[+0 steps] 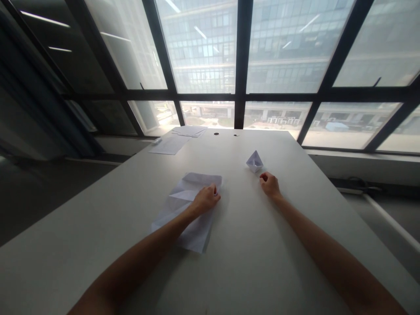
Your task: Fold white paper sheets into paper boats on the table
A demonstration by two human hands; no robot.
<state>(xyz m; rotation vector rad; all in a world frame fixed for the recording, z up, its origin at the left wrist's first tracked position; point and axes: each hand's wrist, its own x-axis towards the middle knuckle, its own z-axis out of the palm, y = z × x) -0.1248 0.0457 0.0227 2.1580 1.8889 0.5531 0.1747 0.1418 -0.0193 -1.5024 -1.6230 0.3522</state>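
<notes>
A creased white sheet of paper (193,232) lies tilted on the table, with fold lines across it and its surface partly raised. Over its right side, my left hand (206,198) is closed, fingers pinched at the paper's edge. My left forearm covers part of the sheet. To the right and a little farther off stands a small folded paper boat (255,161). My right hand (270,184) rests just in front of the boat, with a small gap between them. Its fingers are curled together, and I see nothing in them.
Several white sheets (170,144) lie at the far left corner of the white table (243,245). Two small round holes (216,134) sit near its far edge. Behind it rise large windows with dark frames (242,65). A dark curtain (42,96) hangs at the left.
</notes>
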